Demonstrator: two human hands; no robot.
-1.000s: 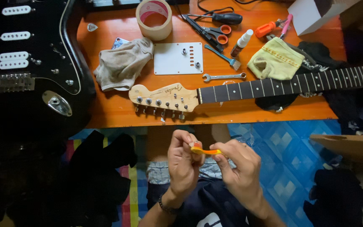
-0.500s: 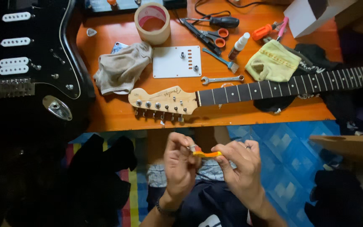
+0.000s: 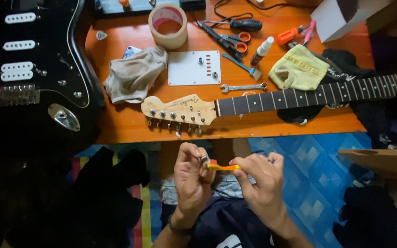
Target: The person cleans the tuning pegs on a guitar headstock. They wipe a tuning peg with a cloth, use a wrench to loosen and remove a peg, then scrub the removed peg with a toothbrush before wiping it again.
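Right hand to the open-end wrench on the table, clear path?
Probably not right away: the right hand is pinching the small orange tool. The wrench itself lies uncovered beyond the guitar neck.

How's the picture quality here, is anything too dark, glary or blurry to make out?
Head view: the orange table is evenly lit and sharp, without strong glare; the black guitar body and the dark heaps on the floor sink into shadow with little detail; the left hand and right hand are dimmer but readable, and the small orange tool is slightly soft.
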